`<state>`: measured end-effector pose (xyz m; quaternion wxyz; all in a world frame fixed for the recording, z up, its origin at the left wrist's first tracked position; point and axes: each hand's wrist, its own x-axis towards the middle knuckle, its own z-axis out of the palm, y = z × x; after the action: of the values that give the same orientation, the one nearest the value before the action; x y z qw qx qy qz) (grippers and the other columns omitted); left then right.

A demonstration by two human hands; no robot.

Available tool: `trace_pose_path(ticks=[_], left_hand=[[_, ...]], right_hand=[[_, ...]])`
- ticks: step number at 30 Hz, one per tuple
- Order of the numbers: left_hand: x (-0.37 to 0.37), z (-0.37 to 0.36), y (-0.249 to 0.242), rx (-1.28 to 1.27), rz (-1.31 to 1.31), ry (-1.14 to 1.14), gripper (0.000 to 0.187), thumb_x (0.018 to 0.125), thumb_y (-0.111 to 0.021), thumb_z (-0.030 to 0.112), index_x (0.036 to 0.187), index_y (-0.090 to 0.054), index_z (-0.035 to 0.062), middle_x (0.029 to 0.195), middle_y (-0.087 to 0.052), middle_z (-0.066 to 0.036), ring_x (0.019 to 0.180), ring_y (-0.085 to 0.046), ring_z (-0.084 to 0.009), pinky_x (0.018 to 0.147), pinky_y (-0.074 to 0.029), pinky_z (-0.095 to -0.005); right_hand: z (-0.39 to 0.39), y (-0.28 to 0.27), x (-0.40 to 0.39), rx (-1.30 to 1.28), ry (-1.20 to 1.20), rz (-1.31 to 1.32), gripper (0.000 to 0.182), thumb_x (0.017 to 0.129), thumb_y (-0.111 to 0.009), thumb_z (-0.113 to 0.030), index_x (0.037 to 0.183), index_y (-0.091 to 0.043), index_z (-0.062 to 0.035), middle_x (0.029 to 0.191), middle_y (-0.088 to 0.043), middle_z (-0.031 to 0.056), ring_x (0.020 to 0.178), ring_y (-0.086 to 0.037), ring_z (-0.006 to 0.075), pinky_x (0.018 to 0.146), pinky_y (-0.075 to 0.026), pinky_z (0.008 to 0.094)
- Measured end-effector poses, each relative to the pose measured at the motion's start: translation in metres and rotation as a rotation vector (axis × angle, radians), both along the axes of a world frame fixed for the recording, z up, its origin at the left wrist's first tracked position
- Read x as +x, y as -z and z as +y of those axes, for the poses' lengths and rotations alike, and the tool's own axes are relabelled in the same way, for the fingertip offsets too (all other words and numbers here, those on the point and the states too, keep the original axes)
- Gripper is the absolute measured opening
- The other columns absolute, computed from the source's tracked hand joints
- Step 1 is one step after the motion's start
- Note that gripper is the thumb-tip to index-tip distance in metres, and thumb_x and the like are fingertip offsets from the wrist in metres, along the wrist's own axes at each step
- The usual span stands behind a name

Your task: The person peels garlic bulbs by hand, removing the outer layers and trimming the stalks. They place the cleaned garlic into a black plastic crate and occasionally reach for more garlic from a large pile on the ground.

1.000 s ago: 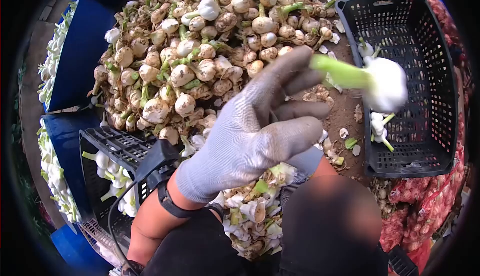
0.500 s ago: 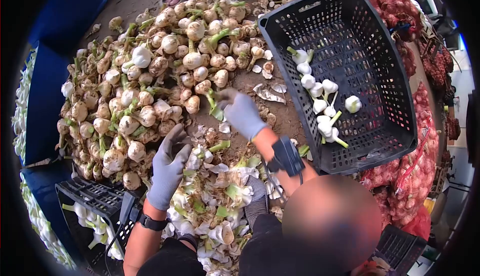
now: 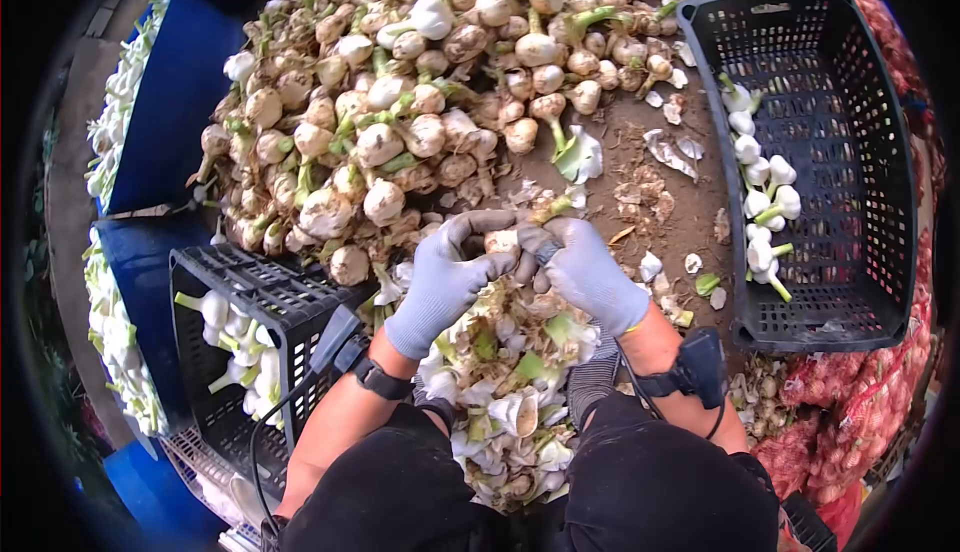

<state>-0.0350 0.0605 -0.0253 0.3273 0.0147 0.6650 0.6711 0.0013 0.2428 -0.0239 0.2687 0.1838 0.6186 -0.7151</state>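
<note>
Both gloved hands meet in front of the heap around one dirty garlic bulb (image 3: pixel 503 243). My left hand (image 3: pixel 450 274) has its fingers closed on the bulb's left side. My right hand (image 3: pixel 588 270) grips it from the right, fingertips curled, with a green-brown stem (image 3: pixel 552 210) rising beside them. The fingers hide part of the bulb. Beyond the hands lies a large pile of unpeeled garlic (image 3: pixel 380 142). Between the legs, peeled skins and leaf scraps (image 3: pixel 520 417) cover the ground.
A black crate (image 3: pixel 825 337) on the right holds several cleaned garlic bulbs. Another black crate (image 3: pixel 290 302) with white garlic stands at the left, near blue containers (image 3: pixel 165 142) of garlic. Red mesh sacks (image 3: pixel 870 402) lie at the right.
My hands, apart and open before, have come together around a garlic bulb. The view has shifted left, so the pile and right-hand crate appear farther right.
</note>
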Motion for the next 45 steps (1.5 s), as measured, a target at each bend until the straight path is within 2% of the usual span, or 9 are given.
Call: trace_pose_path(ticks=[10,15,21,24,26,28,34,39,45], left_hand=[[-0.002,0.001,0.003,0.023,-0.013,0.001,0.046,0.081,-0.077,0.010,0.121,-0.058,-0.0014,0.108,-0.068,-0.007,0.094,-0.064,-0.0127,0.085,-0.053,-0.0287],[-0.003,-0.009,0.003,0.511,-0.418,-0.141,0.050,0.080,-0.079,0.010,0.123,-0.056,-0.0011,0.111,-0.067,-0.008,0.097,-0.064,-0.0153,0.088,-0.052,-0.0320],[0.003,-0.003,-0.004,0.193,-0.020,-0.073,0.049,0.081,-0.078,0.017,0.122,-0.056,0.0014,0.111,-0.066,-0.011,0.092,-0.065,-0.0155,0.079,-0.051,-0.0259],[0.005,-0.007,0.001,0.548,-0.425,-0.120,0.048,0.092,-0.066,0.040,0.122,-0.055,0.0040,0.096,-0.064,-0.006,0.064,-0.055,-0.0110,0.056,-0.044,-0.0222],[0.005,0.000,0.004,0.540,-0.435,-0.062,0.059,0.097,-0.049,0.056,0.132,-0.050,0.0083,0.093,-0.063,-0.005,0.053,-0.048,-0.0111,0.048,-0.039,-0.0234],[0.003,0.001,0.001,0.519,-0.431,-0.071,0.064,0.097,-0.045,0.059,0.138,-0.046,0.0094,0.095,-0.064,-0.006,0.052,-0.049,-0.0112,0.048,-0.040,-0.0234],[0.005,0.006,-0.020,0.251,-0.026,0.004,0.066,0.096,-0.061,0.021,0.150,-0.029,0.0045,0.109,-0.066,-0.009,0.090,-0.061,-0.0117,0.075,-0.050,-0.0232],[-0.015,-0.011,-0.006,-0.100,0.187,-0.086,0.049,0.098,-0.058,0.022,0.139,-0.045,-0.0012,0.122,-0.059,-0.010,0.102,-0.058,-0.0135,0.087,-0.049,-0.0261],[-0.016,-0.012,-0.019,-0.344,0.753,0.294,0.049,0.085,-0.076,0.032,0.118,-0.060,0.0000,0.116,-0.063,-0.009,0.105,-0.061,-0.0158,0.088,-0.050,-0.0261]], right_hand=[[0.006,-0.013,-0.003,-0.002,0.033,-0.032,0.038,0.100,-0.054,-0.033,0.098,-0.061,0.0051,0.067,-0.063,0.0068,0.050,-0.056,0.0097,0.045,-0.044,0.0220],[0.003,-0.022,-0.002,-0.090,0.024,0.005,0.033,0.101,-0.053,-0.027,0.101,-0.062,0.0050,0.072,-0.065,0.0072,0.051,-0.056,0.0093,0.047,-0.045,0.0210],[0.006,-0.013,0.003,-0.211,0.093,-0.048,0.023,0.098,-0.053,-0.014,0.099,-0.063,0.0059,0.074,-0.066,0.0064,0.058,-0.059,0.0086,0.051,-0.046,0.0226],[0.005,-0.023,0.000,0.112,-0.029,0.036,0.017,0.093,-0.057,-0.012,0.095,-0.066,0.0027,0.076,-0.068,0.0084,0.059,-0.063,0.0175,0.055,-0.050,0.0308],[0.005,-0.016,0.003,0.895,-0.259,0.670,0.014,0.088,-0.062,-0.014,0.095,-0.068,-0.0020,0.080,-0.070,0.0103,0.064,-0.065,0.0287,0.062,-0.051,0.0387],[0.005,-0.005,0.008,0.853,-0.198,0.676,0.018,0.086,-0.065,-0.016,0.100,-0.068,-0.0042,0.085,-0.070,0.0111,0.069,-0.065,0.0321,0.066,-0.052,0.0405],[-0.008,-0.003,0.001,-0.087,0.145,0.328,0.028,0.092,-0.061,-0.006,0.118,-0.063,0.0046,0.107,-0.070,0.0100,0.081,-0.065,0.0141,0.073,-0.053,0.0279],[-0.009,0.000,0.010,0.004,0.016,0.071,0.020,0.092,-0.059,-0.006,0.109,-0.068,0.0015,0.089,-0.072,0.0081,0.081,-0.066,0.0140,0.073,-0.052,0.0312],[-0.003,0.011,0.016,0.532,-0.304,0.429,0.021,0.082,-0.060,-0.010,0.101,-0.070,-0.0076,0.088,-0.069,0.0184,0.080,-0.068,0.0364,0.071,-0.053,0.0429]])
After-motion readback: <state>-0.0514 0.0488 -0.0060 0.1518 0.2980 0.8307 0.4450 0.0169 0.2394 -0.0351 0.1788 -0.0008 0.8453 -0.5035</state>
